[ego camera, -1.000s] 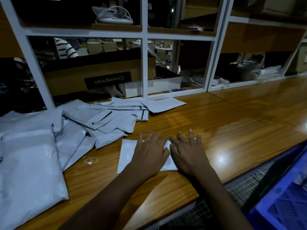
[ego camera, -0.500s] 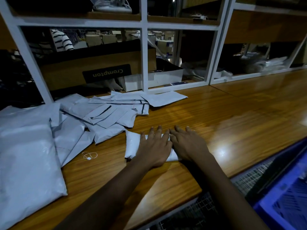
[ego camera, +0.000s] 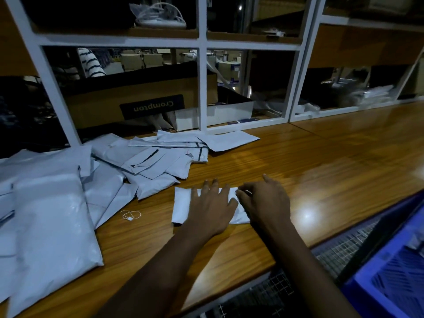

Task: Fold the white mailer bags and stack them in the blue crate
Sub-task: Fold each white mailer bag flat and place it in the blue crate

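Folded bag (ego camera: 181,203) held down on the table (ego camera: 321,168)
Left hand (ego camera: 210,210) presses it, fingers straight; right hand (ego camera: 263,203) pinches its 3 o'clock edge; blue crate (ego camera: 390,271) at 4 o'clock

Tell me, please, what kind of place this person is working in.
Probably a warehouse packing or dispatch station: a heap of white mailer bags on a long wooden counter, white shelving holding a Crompton carton, and a blue crate beside it.
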A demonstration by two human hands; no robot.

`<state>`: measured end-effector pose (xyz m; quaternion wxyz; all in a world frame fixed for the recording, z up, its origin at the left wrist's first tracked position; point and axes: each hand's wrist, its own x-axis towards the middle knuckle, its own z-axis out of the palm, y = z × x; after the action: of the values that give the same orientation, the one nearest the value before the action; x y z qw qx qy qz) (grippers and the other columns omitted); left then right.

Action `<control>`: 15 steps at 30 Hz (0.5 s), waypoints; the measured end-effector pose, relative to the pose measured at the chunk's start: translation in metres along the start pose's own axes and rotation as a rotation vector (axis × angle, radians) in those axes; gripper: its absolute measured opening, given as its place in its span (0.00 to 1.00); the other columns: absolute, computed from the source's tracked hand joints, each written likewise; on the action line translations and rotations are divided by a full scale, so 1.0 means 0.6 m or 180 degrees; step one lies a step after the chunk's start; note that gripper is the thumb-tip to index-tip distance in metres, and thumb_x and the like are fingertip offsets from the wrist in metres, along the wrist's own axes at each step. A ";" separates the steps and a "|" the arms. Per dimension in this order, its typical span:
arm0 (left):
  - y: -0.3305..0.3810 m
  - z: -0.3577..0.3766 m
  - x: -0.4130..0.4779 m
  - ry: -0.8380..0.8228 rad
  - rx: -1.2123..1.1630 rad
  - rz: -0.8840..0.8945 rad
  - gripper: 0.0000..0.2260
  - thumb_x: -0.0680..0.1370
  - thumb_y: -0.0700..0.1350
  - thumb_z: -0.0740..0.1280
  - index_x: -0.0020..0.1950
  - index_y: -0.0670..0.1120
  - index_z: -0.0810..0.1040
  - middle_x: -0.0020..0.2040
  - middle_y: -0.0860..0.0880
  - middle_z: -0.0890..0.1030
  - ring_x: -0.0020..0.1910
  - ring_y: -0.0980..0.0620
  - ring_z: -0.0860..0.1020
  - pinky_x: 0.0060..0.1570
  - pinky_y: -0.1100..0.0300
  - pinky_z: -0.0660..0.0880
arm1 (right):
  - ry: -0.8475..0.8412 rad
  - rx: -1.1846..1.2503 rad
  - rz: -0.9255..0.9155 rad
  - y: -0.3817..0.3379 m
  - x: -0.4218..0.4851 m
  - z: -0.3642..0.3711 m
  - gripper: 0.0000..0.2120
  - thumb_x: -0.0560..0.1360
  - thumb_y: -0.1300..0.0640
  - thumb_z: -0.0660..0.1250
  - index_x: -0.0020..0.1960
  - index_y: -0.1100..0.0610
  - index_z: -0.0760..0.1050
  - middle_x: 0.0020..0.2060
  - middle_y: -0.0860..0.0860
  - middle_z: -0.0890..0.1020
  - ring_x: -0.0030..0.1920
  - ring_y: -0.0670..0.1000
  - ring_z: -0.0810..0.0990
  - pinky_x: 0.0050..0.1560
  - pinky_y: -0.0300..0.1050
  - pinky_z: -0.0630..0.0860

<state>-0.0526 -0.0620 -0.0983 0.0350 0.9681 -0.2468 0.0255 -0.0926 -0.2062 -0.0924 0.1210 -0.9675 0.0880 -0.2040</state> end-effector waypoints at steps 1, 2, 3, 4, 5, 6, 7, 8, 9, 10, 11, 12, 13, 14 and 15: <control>-0.003 -0.002 -0.005 -0.0031 0.0071 0.0023 0.30 0.79 0.58 0.37 0.81 0.52 0.52 0.81 0.44 0.52 0.79 0.43 0.50 0.75 0.41 0.50 | 0.0031 -0.0013 0.0027 -0.001 0.000 0.002 0.12 0.79 0.44 0.65 0.54 0.46 0.84 0.51 0.50 0.86 0.66 0.56 0.76 0.56 0.48 0.73; -0.006 -0.003 -0.009 -0.0086 0.0129 0.0081 0.32 0.77 0.57 0.36 0.81 0.52 0.51 0.81 0.44 0.51 0.79 0.42 0.50 0.75 0.41 0.50 | 0.0020 -0.0014 0.0018 -0.004 0.002 0.005 0.10 0.78 0.46 0.65 0.52 0.46 0.85 0.47 0.48 0.86 0.58 0.54 0.80 0.48 0.45 0.72; -0.008 -0.004 -0.011 -0.0130 0.0162 0.0120 0.32 0.76 0.56 0.36 0.81 0.51 0.51 0.81 0.43 0.51 0.79 0.42 0.50 0.74 0.41 0.50 | -0.0001 -0.0012 -0.0070 -0.010 0.004 0.009 0.09 0.76 0.49 0.65 0.49 0.47 0.84 0.44 0.48 0.86 0.52 0.53 0.82 0.43 0.44 0.70; -0.009 -0.004 -0.010 -0.0128 0.0164 0.0109 0.30 0.79 0.55 0.37 0.81 0.51 0.51 0.81 0.43 0.51 0.79 0.41 0.50 0.74 0.41 0.50 | -0.0041 0.0008 -0.0221 -0.016 0.005 0.013 0.10 0.75 0.51 0.64 0.48 0.48 0.84 0.43 0.48 0.85 0.48 0.52 0.82 0.43 0.45 0.70; -0.011 -0.002 -0.007 -0.0079 0.0144 0.0095 0.26 0.82 0.54 0.40 0.81 0.52 0.52 0.81 0.43 0.52 0.79 0.41 0.50 0.74 0.41 0.50 | -0.0136 0.0037 -0.0407 -0.022 0.005 0.018 0.12 0.75 0.51 0.61 0.49 0.49 0.83 0.44 0.49 0.85 0.48 0.53 0.82 0.47 0.46 0.71; -0.012 -0.001 -0.004 -0.0028 0.0157 0.0104 0.24 0.84 0.53 0.43 0.81 0.51 0.53 0.81 0.43 0.52 0.79 0.41 0.51 0.74 0.40 0.50 | -0.0265 -0.0005 -0.0574 -0.026 0.004 0.023 0.17 0.75 0.50 0.55 0.53 0.49 0.82 0.47 0.49 0.85 0.50 0.54 0.82 0.53 0.49 0.72; -0.014 0.002 -0.002 -0.0015 0.0233 0.0122 0.24 0.84 0.53 0.43 0.81 0.51 0.53 0.81 0.43 0.52 0.79 0.40 0.51 0.74 0.40 0.50 | -0.0382 -0.0174 -0.0708 -0.027 0.005 0.028 0.24 0.76 0.49 0.47 0.58 0.49 0.80 0.53 0.49 0.85 0.55 0.55 0.81 0.58 0.53 0.71; -0.017 0.004 0.000 -0.0044 0.0345 0.0138 0.27 0.82 0.55 0.39 0.81 0.50 0.52 0.81 0.43 0.51 0.79 0.39 0.51 0.74 0.39 0.50 | -0.0485 -0.0410 -0.0792 -0.024 0.008 0.033 0.31 0.75 0.48 0.39 0.63 0.49 0.77 0.60 0.49 0.82 0.60 0.56 0.79 0.61 0.56 0.69; -0.019 0.006 0.002 -0.0068 0.0424 0.0155 0.32 0.78 0.57 0.33 0.81 0.50 0.50 0.81 0.43 0.51 0.79 0.39 0.51 0.73 0.39 0.50 | -0.0591 -0.0606 -0.0842 -0.021 0.014 0.035 0.36 0.73 0.47 0.34 0.68 0.49 0.74 0.67 0.48 0.78 0.64 0.58 0.76 0.63 0.59 0.67; -0.021 0.007 0.004 -0.0069 0.0461 0.0165 0.36 0.74 0.57 0.29 0.81 0.49 0.49 0.81 0.43 0.50 0.79 0.38 0.50 0.73 0.38 0.51 | -0.0667 -0.0732 -0.0855 -0.019 0.020 0.035 0.39 0.72 0.46 0.33 0.71 0.49 0.72 0.72 0.48 0.74 0.67 0.60 0.73 0.64 0.63 0.66; -0.023 0.007 0.005 -0.0076 0.0452 0.0124 0.36 0.74 0.57 0.29 0.81 0.49 0.49 0.81 0.43 0.49 0.79 0.38 0.50 0.73 0.36 0.50 | -0.0730 -0.0809 -0.0836 -0.018 0.026 0.035 0.39 0.71 0.45 0.32 0.73 0.47 0.70 0.74 0.47 0.70 0.69 0.61 0.71 0.64 0.65 0.65; -0.024 0.008 0.007 -0.0114 0.0419 0.0054 0.32 0.78 0.57 0.32 0.81 0.49 0.47 0.81 0.43 0.48 0.79 0.39 0.49 0.72 0.35 0.50 | -0.0798 -0.0898 -0.0810 -0.016 0.029 0.036 0.39 0.71 0.45 0.32 0.75 0.45 0.67 0.76 0.46 0.68 0.71 0.62 0.69 0.65 0.67 0.63; -0.023 0.008 0.008 -0.0166 0.0341 0.0009 0.28 0.82 0.55 0.37 0.81 0.49 0.46 0.81 0.44 0.47 0.79 0.39 0.47 0.71 0.32 0.49 | -0.0837 -0.0992 -0.0804 -0.015 0.029 0.036 0.39 0.71 0.44 0.31 0.76 0.43 0.64 0.77 0.45 0.66 0.72 0.63 0.66 0.66 0.68 0.62; -0.022 0.006 0.008 -0.0214 0.0243 -0.0008 0.26 0.84 0.54 0.42 0.81 0.50 0.45 0.81 0.45 0.45 0.79 0.40 0.45 0.70 0.30 0.47 | -0.0869 -0.1071 -0.0820 -0.013 0.027 0.037 0.40 0.70 0.44 0.30 0.77 0.42 0.62 0.77 0.45 0.64 0.73 0.64 0.65 0.67 0.69 0.60; -0.020 0.005 0.007 -0.0292 0.0162 -0.0017 0.25 0.84 0.54 0.43 0.81 0.50 0.43 0.81 0.45 0.43 0.79 0.40 0.43 0.69 0.27 0.45 | -0.0902 -0.1125 -0.0845 -0.009 0.025 0.040 0.41 0.70 0.43 0.29 0.77 0.43 0.63 0.78 0.46 0.64 0.73 0.65 0.64 0.68 0.70 0.60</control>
<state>-0.0431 -0.0537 -0.1015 -0.0010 0.9695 -0.2448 -0.0127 -0.0685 -0.1994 -0.1069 -0.0666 -0.9956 -0.0232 -0.0620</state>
